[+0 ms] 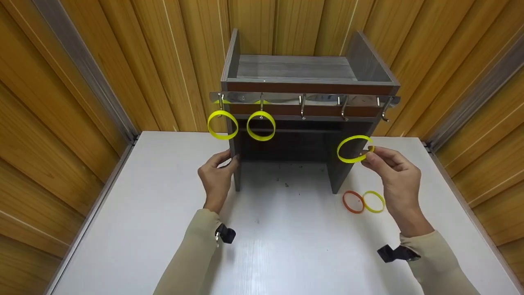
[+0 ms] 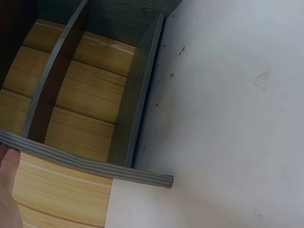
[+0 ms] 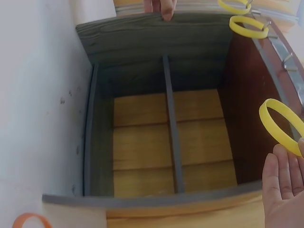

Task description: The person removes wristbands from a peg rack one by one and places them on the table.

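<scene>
My right hand [image 1: 395, 172] pinches a yellow silicone wristband [image 1: 340, 151] between thumb and fingers, at the right front of a grey wooden shelf unit [image 1: 335, 174]. The band [image 3: 271, 128] is held out below the right part of a metal hook rail [image 1: 321, 99]. My left hand [image 1: 217, 174] grips the front edge of the unit's left side panel [image 1: 237, 176]; some of its fingers are hidden behind the panel. Two more yellow wristbands, an outer one [image 1: 209, 125] and an inner one [image 1: 248, 127], hang from the two leftmost hooks. The other hooks carry nothing.
On the white table [image 1: 135, 229], beside the unit's right leg, lie an orange wristband [image 1: 344, 202] and a yellow wristband [image 1: 383, 203]. Wood-patterned walls [image 1: 180, 73] stand behind and to both sides. The unit has an open top tray [image 1: 294, 67].
</scene>
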Available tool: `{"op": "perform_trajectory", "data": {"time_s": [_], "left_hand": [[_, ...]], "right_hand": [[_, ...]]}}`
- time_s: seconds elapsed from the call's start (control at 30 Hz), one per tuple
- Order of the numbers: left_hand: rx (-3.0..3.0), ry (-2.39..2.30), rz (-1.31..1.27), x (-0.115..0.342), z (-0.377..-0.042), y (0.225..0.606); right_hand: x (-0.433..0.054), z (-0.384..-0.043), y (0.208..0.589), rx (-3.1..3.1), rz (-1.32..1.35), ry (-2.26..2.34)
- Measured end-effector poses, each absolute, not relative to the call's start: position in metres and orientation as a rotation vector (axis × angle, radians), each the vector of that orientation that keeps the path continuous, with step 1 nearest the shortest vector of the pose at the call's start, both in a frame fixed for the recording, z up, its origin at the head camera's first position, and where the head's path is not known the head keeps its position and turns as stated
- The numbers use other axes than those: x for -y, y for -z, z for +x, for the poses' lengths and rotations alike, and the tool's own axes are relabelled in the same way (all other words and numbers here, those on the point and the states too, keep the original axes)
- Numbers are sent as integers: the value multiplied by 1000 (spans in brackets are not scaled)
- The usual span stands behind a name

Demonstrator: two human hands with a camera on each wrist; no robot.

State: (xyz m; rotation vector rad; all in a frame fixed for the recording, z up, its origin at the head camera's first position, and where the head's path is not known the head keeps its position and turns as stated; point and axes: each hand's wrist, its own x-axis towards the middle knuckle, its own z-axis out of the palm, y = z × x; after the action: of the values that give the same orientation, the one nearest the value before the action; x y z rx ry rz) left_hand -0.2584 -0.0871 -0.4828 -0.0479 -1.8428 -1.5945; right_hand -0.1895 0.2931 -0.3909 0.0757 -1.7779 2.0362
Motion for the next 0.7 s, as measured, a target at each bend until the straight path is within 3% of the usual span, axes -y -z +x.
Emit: {"op": "perform_trajectory", "data": {"time_s": [0.7], "left_hand": [[1855, 1608, -38, 88, -257, 484]], "right_hand": [[-356, -190, 427, 1612, -148, -2179]]}}
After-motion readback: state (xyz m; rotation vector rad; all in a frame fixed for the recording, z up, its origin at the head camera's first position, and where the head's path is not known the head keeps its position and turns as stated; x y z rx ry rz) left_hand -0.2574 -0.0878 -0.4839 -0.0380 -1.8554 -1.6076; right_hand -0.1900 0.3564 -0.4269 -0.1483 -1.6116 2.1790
